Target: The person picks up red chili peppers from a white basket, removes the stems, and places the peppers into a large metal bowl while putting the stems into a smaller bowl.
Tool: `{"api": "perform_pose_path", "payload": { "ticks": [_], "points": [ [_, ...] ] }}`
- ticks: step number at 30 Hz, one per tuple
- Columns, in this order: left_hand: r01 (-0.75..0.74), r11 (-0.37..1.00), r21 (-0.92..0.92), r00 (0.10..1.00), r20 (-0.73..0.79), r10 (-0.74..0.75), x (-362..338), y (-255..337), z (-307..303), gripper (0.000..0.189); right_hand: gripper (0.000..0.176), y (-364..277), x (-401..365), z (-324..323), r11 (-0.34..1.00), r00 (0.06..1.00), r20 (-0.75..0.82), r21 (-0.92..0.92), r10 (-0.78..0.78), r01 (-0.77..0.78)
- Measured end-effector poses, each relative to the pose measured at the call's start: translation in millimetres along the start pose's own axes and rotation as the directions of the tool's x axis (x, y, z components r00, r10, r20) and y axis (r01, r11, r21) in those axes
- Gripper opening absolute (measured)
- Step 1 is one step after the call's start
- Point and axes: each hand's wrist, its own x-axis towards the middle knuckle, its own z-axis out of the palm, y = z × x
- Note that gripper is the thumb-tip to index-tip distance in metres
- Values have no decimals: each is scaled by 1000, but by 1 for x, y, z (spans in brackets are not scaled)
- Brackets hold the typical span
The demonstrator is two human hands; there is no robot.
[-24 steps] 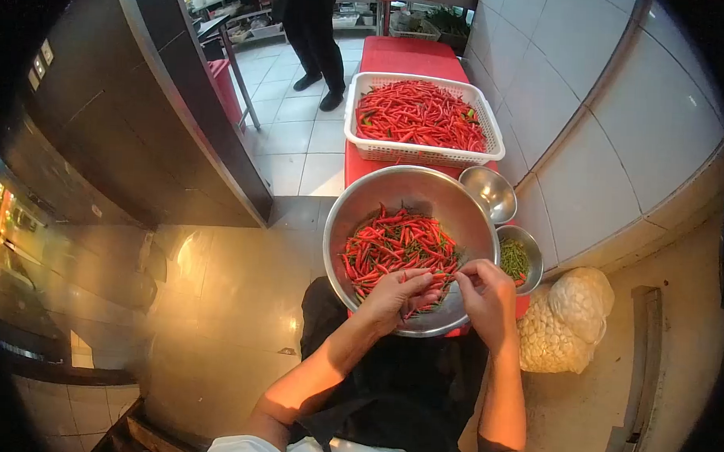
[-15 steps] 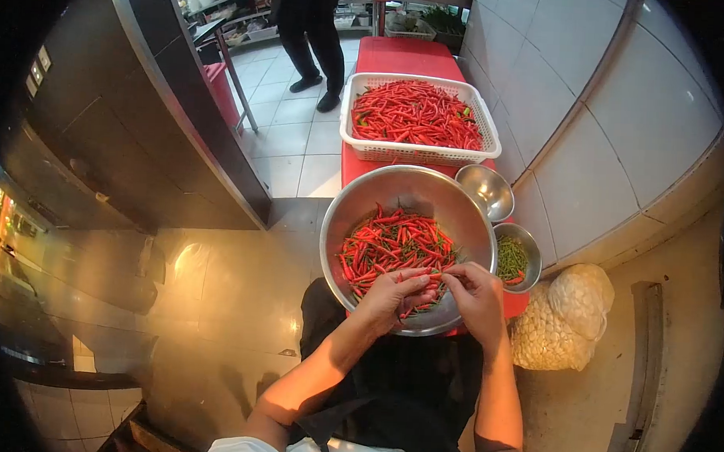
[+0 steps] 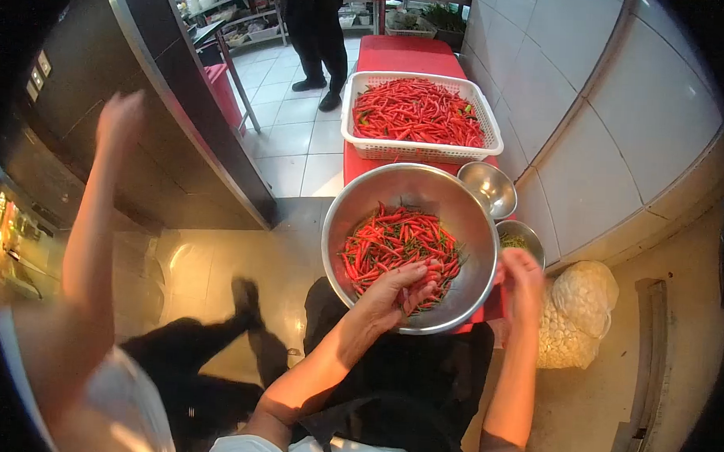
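Observation:
A large steel bowl (image 3: 466, 199) holds a heap of red chilies (image 3: 400, 242) with green stems. Over its near side, my left hand (image 3: 397, 293) is curled with a few red chilies in its fingers. My right hand (image 3: 523, 281) is at the right, outside the bowl's rim, beside a small metal bowl (image 3: 538, 246) of green bits. Motion smears its fingers, and it partly covers that small bowl.
A white basket (image 3: 428, 154) of red chilies stands on the red bench (image 3: 412, 54) behind. Another metal bowl (image 3: 489, 191) sits by the wall. A bag of pale cloves (image 3: 580, 313) lies at right. A person's arm (image 3: 95, 217) and legs occupy the left; another person (image 3: 317, 41) stands farther back.
My right hand has moved from my left hand rightward to beside the small bowl. My left hand stays over the chilies. A person has come into view at left, arm raised.

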Motion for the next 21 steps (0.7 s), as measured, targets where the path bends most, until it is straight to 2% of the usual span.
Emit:
{"api": "perform_pose_path", "payload": {
  "ticks": [1, 3, 5, 7, 9, 11, 14, 17, 18, 21],
  "points": [
    [-19, 1000, -20, 1000, -5, 18, 2, 1, -2, 27, 23, -4, 8, -4, 987, 991, -110, -146, -81, 64],
    [-56, 996, -64, 998, -23, 55, 5, -1, -6, 26, 24, -4, 3, 0, 904, 970, -99, -394, -221, 165],
    [-104, 988, -118, 994, -45, 100, 11, -5, -8, 26, 24, -11, -5, 12, 744, 933, -43, -617, -358, 257],
    [-161, 977, -140, 986, -54, 155, 12, -7, -7, 26, 25, -14, -22, 30, 521, 887, 47, -794, -459, 312],
    [-195, 967, -165, 980, -59, 188, 16, -9, -4, 27, 23, -11, -63, 69, 699, 967, 189, -667, -173, 256],
    [-212, 957, -198, 977, -68, 202, 18, -11, -4, 28, 20, 13, -83, 91, 595, 905, 332, -682, -267, 426],
    [-257, 954, -157, 964, -105, 243, 16, -13, -4, 31, 16, 29, -87, 102, 661, 918, 336, -644, -209, 386],
    [-250, 963, -97, 968, -38, 248, 12, -9, -10, 32, 14, 21, -80, 96, 719, 912, 358, -579, -200, 385],
    [-261, 965, -13, 965, -7, 261, 15, -9, -16, 31, 12, 18, -76, 92, 643, 884, 380, -612, -272, 461],
    [-207, 970, 125, 975, -49, 215, 14, -11, -16, 29, 9, 13, -64, 80, 478, 808, 413, -657, -420, 583]
  ]
}}
